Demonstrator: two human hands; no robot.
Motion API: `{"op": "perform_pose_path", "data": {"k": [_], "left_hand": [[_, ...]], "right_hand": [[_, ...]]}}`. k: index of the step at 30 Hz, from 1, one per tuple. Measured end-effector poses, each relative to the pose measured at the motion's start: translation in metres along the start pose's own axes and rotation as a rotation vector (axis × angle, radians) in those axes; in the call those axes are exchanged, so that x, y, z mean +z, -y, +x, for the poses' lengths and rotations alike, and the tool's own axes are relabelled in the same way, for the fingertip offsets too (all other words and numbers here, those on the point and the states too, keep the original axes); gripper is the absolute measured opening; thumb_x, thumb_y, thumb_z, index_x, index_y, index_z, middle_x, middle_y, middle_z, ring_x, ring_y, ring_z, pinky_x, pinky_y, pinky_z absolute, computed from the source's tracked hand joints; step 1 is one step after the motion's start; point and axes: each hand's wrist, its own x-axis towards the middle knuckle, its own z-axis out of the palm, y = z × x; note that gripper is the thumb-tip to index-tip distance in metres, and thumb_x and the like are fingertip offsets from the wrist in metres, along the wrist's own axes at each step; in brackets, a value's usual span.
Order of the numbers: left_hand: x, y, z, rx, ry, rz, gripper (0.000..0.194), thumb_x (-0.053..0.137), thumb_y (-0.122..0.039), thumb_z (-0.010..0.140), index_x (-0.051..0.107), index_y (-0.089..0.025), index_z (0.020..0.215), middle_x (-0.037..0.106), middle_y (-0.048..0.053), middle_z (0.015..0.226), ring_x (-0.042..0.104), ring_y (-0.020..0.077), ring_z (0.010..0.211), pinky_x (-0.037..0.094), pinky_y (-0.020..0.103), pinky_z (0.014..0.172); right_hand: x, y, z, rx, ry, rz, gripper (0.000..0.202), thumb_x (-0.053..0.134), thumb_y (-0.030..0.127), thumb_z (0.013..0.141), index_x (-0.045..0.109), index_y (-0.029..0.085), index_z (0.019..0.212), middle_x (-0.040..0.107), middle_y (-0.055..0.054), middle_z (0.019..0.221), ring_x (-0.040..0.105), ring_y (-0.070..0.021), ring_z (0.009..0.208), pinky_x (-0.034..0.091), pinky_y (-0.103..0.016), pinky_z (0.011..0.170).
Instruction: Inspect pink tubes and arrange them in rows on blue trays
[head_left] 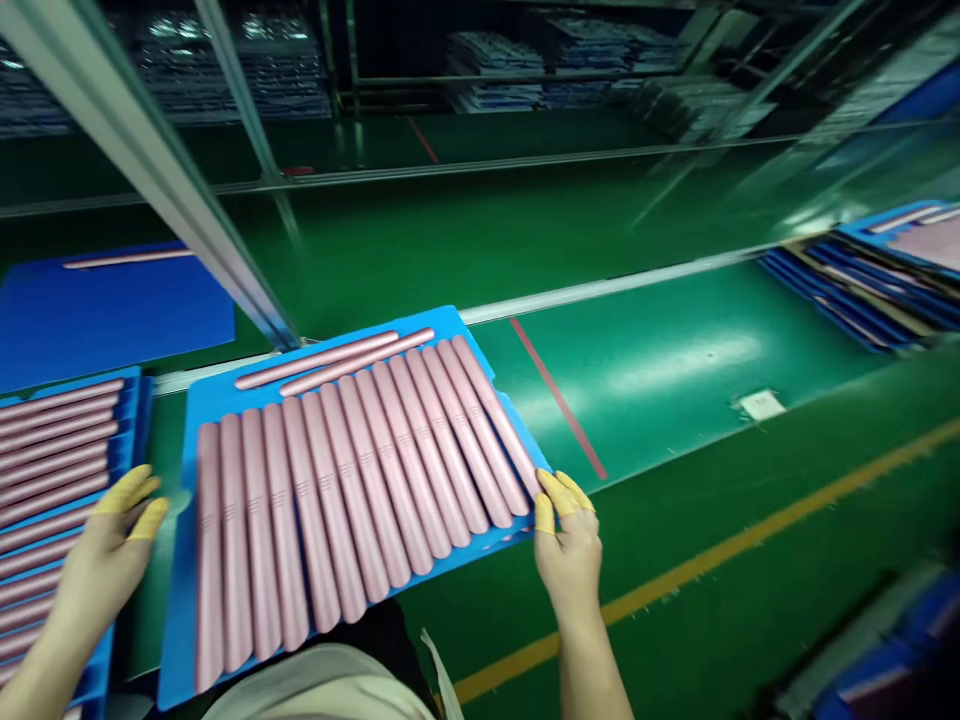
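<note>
In front of me, a blue tray (174, 640) lies at a slant, carrying a row of pink metallic tubes (337, 500) side by side. Two more pink tubes (322, 358) rest crosswise along its far edge. My right hand (568, 525), in yellow finger covers, grips the tray's right corner beside the last tube. On the other side my left hand (112, 540), also in yellow finger covers, holds nothing; its thumb and fingers are apart in the gap left of the tray. Close by that hand is a second blue tray (127, 420) with pink tubes lying crosswise.
A metal post (157, 160) rises behind the trays. Beyond it lies a blue sheet (112, 310) with one thin pink piece. The green bench (660, 340) bears a red line (559, 400) and a small white item (762, 405). Stacked blue trays (847, 290) stand far right.
</note>
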Motion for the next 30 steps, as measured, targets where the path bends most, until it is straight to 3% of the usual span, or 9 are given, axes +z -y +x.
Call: {"op": "perform_pose_path", "data": {"k": [4,8,10,13,15,18,21,24,30], "left_hand": [[0.001,0.003,0.017,-0.083,0.054,-0.200,0.055,0.056,-0.019,0.078,0.043,-0.022,0.130,0.054,0.011,0.131,0.046,0.0250,0.125,0.031,0.042,0.109],[0.004,0.001,0.040,-0.126,0.054,-0.366,0.046,0.058,-0.013,0.076,0.051,-0.021,0.120,0.050,0.009,0.134,0.048,0.0226,0.123,0.033,0.038,0.108],[0.006,0.000,0.053,-0.160,0.060,-0.457,0.039,0.057,-0.009,0.075,0.055,-0.020,0.113,0.054,0.010,0.128,0.054,0.0213,0.116,0.039,0.037,0.104],[0.009,-0.003,0.071,-0.215,0.105,-0.581,0.031,0.055,-0.006,0.078,0.056,-0.015,0.108,0.062,0.009,0.110,0.062,0.0168,0.096,0.049,0.036,0.091],[0.012,-0.004,0.082,-0.246,0.151,-0.650,0.026,0.055,-0.011,0.082,0.055,-0.013,0.107,0.063,0.006,0.099,0.063,0.0150,0.085,0.053,0.034,0.079],[0.019,-0.004,0.095,-0.281,0.217,-0.728,0.023,0.056,-0.021,0.085,0.055,-0.013,0.107,0.062,0.004,0.094,0.061,0.0137,0.077,0.053,0.031,0.067],[0.025,-0.004,0.106,-0.302,0.264,-0.768,0.023,0.056,-0.026,0.085,0.056,-0.014,0.105,0.061,0.004,0.093,0.060,0.0127,0.074,0.052,0.029,0.063],[0.029,-0.007,0.115,-0.315,0.315,-0.780,0.023,0.056,-0.028,0.085,0.057,-0.013,0.103,0.061,0.004,0.094,0.059,0.0128,0.075,0.052,0.029,0.063],[0.026,-0.027,0.121,-0.328,0.432,-0.828,0.023,0.056,-0.029,0.085,0.058,-0.014,0.102,0.062,0.006,0.098,0.060,0.0148,0.081,0.053,0.033,0.069]], "right_hand": [[0.002,-0.003,0.001,-0.016,0.021,0.021,0.030,0.046,0.031,0.090,0.063,0.018,0.111,0.066,-0.011,0.101,0.054,-0.0260,0.107,0.044,-0.047,0.090],[-0.005,0.010,-0.003,0.030,0.011,0.032,0.038,0.043,0.041,0.089,0.063,0.016,0.111,0.062,-0.014,0.113,0.050,-0.0283,0.113,0.039,-0.050,0.096],[-0.011,0.023,-0.013,0.190,-0.078,0.045,0.045,0.046,0.045,0.086,0.060,0.014,0.116,0.056,-0.016,0.122,0.048,-0.0303,0.115,0.037,-0.051,0.099],[-0.017,0.047,-0.039,0.602,-0.174,0.209,0.054,0.055,0.048,0.080,0.054,0.016,0.123,0.055,-0.015,0.122,0.052,-0.0295,0.110,0.038,-0.051,0.098],[-0.016,0.064,-0.060,0.825,-0.139,0.458,0.057,0.061,0.050,0.075,0.052,0.019,0.121,0.056,-0.012,0.119,0.057,-0.0266,0.104,0.041,-0.049,0.096],[-0.007,0.095,-0.086,1.006,-0.003,0.796,0.058,0.069,0.051,0.067,0.051,0.019,0.112,0.059,-0.009,0.111,0.061,-0.0238,0.097,0.050,-0.041,0.088],[0.002,0.127,-0.098,1.062,0.082,0.945,0.054,0.071,0.047,0.066,0.051,0.020,0.108,0.062,-0.006,0.104,0.063,-0.0230,0.094,0.053,-0.036,0.081],[0.007,0.149,-0.099,1.064,0.057,0.994,0.051,0.072,0.042,0.064,0.052,0.020,0.107,0.063,-0.005,0.101,0.064,-0.0218,0.091,0.054,-0.035,0.080],[0.015,0.152,-0.093,1.114,0.001,1.035,0.055,0.077,0.033,0.054,0.052,0.017,0.100,0.066,-0.003,0.086,0.065,-0.0175,0.080,0.054,-0.031,0.073]]}}
